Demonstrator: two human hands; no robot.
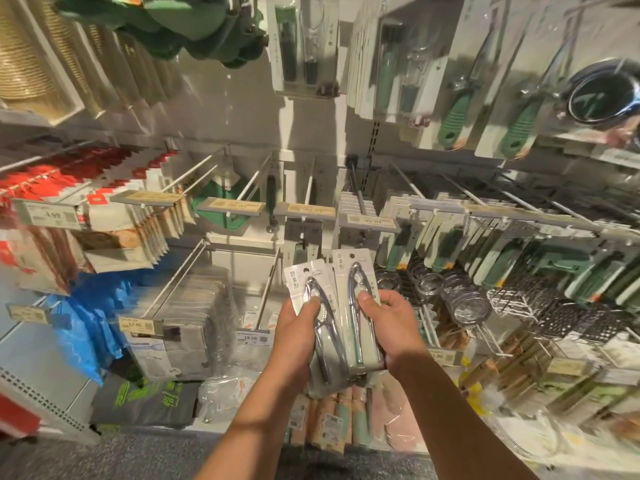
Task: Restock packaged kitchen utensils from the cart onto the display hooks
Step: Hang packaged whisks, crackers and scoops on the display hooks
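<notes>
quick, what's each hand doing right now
Left hand: grips a carded metal cracker pack.
Right hand: grips a second cracker pack.

Price tag (pixel 250 338) at lower centre of frame, on the hook end: "18.50". Price tag at left (pixel 52 214), on the rail under the red packs: "4.99". Tag at centre right (pixel 368 222), seen upside down: reads about "30.50", not sure. Dark bag (pixel 152 398) at lower left: green print with "2000"; rest unreadable. Packaged crackers' header cards (pixel 292 282): three Chinese characters, too blurred to read surely. Other tags illegible.
</notes>
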